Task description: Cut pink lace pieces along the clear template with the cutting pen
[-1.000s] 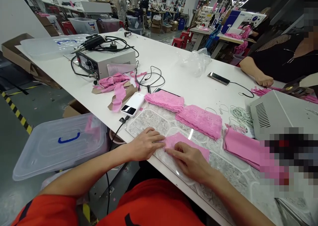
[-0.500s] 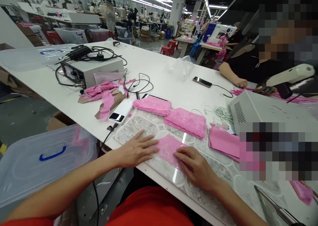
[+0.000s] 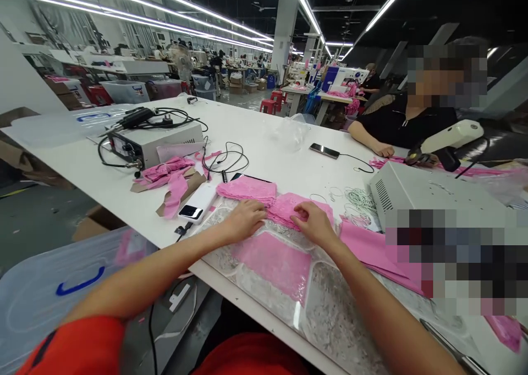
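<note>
Two stacks of pink lace pieces lie side by side at the far edge of a clear patterned mat [image 3: 330,298]. My left hand [image 3: 246,220] is at the near edge of the left stack [image 3: 247,188], fingers curved and pressed together; what they hold, if anything, is hidden. My right hand [image 3: 313,224] touches the right stack [image 3: 289,204], thumb and forefinger curved with a gap between them. A single pink lace piece [image 3: 274,262] lies flat on the mat, nearer to me than both hands.
A white power bank [image 3: 198,202], pink scraps [image 3: 177,191] and a grey box with cables [image 3: 165,144] stand at the left. Folded pink fabric [image 3: 367,246] and another grey box [image 3: 433,199] are at the right. A person [image 3: 404,122] sits across the table.
Both hands have moved forward from the flat lace piece to the two stacks. The left hand's spread fingers have drawn together. The camera view has tilted up.
</note>
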Motion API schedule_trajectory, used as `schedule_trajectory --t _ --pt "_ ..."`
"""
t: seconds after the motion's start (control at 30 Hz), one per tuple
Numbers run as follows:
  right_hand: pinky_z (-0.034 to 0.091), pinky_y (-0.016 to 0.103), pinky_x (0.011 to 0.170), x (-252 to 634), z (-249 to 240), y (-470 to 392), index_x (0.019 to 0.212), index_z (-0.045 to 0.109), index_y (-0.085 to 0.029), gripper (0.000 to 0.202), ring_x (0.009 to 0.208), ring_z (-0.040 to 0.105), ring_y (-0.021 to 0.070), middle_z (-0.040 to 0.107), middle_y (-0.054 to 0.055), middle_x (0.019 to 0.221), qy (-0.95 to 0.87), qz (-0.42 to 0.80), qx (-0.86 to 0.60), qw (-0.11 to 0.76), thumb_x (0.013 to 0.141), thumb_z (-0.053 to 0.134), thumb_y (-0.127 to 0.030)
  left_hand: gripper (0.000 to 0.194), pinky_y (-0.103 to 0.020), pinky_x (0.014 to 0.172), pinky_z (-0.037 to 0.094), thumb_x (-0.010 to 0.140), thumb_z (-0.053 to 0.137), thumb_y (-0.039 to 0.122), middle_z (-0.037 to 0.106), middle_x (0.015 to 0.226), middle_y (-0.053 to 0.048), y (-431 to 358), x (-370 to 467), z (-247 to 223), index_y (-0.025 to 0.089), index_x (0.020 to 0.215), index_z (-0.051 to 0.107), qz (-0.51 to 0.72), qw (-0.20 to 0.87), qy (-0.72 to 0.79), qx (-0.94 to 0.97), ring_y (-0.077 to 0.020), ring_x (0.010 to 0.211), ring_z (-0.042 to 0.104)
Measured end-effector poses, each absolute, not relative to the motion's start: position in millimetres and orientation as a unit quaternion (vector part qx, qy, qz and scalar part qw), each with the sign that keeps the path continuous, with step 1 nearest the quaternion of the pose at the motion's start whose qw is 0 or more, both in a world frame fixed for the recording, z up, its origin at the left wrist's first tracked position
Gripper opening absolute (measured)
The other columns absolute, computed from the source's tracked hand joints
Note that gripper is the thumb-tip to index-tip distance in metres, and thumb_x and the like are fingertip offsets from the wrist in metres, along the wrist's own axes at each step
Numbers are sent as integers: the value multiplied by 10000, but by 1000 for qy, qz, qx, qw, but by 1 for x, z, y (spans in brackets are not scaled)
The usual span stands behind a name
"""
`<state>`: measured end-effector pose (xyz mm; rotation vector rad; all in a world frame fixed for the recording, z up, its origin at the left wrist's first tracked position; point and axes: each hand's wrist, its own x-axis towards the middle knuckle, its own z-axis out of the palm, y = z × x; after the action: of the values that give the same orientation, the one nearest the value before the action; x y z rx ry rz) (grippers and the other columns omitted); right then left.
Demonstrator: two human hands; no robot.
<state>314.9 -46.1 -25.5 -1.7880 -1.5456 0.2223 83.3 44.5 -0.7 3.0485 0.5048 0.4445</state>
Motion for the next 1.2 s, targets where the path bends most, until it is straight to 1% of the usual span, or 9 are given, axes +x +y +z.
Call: schedule_trajectory --t 0.03,0.13,0.33,0.57,0.77,0.9,0.97,1.13,1.2 --pt "470 310 662 316 -27 -42 798 641 -196 109 714 582 165 622 31 806 -601 91 -704 367 724 638 -275 102 -367 886 387 905 578 182 636 1082 -100 52 98 -1 160 961 661 141 5 162 977 -235 1024 558" --pt "450 303 662 318 -31 -39 751 630 -201 77 694 566 156 603 18 771 -597 102 -713 352 728 614 -272 71 -378 882 356 887 597 179 627 1066 -95 69 128 -3 164 886 666 133 0 158 978 -231 994 544" --pt "455 296 680 323 -34 -41 761 633 -206 92 708 570 149 626 23 815 -598 129 -709 352 756 581 -282 204 -372 894 309 933 509 164 627 1002 -64 81 136 -6 165 795 660 135 14 154 979 -195 958 538" --pt "468 292 689 326 -32 -41 780 654 -206 124 701 579 143 640 27 814 -600 148 -698 362 769 548 -268 212 -346 872 320 946 488 177 638 1002 -44 88 137 1 177 831 666 139 29 154 978 -168 919 560" --pt "475 288 687 327 -28 -41 793 667 -204 144 691 589 138 658 28 823 -599 151 -700 357 752 540 -258 81 -377 906 300 862 609 176 637 999 -54 85 138 -3 174 803 664 130 20 123 984 -191 934 547" --pt "481 297 687 325 -27 -41 796 669 -204 159 706 600 149 658 28 813 -601 147 -700 357 735 533 -260 149 -372 902 296 871 561 131 639 973 -48 86 138 -7 174 761 653 134 21 121 983 -182 929 547" --pt "482 306 688 324 -27 -42 785 668 -205 163 706 598 155 653 27 800 -604 144 -699 356 732 527 -266 169 -366 887 301 885 538 137 640 975 -46 88 139 -7 172 764 650 141 26 129 981 -175 911 550" --pt "482 315 667 325 -22 -43 771 665 -201 170 682 590 161 646 31 775 -607 136 -697 357 733 526 -291 145 -338 853 317 892 538 155 646 976 -31 91 140 -3 181 810 655 157 44 139 977 -164 911 563" --pt "483 324 678 323 -17 -43 813 670 -194 194 687 578 164 652 45 815 -607 122 -696 364 741 548 -327 143 -329 855 324 892 537 149 648 987 -32 90 141 0 183 822 657 163 50 137 976 -165 941 566"
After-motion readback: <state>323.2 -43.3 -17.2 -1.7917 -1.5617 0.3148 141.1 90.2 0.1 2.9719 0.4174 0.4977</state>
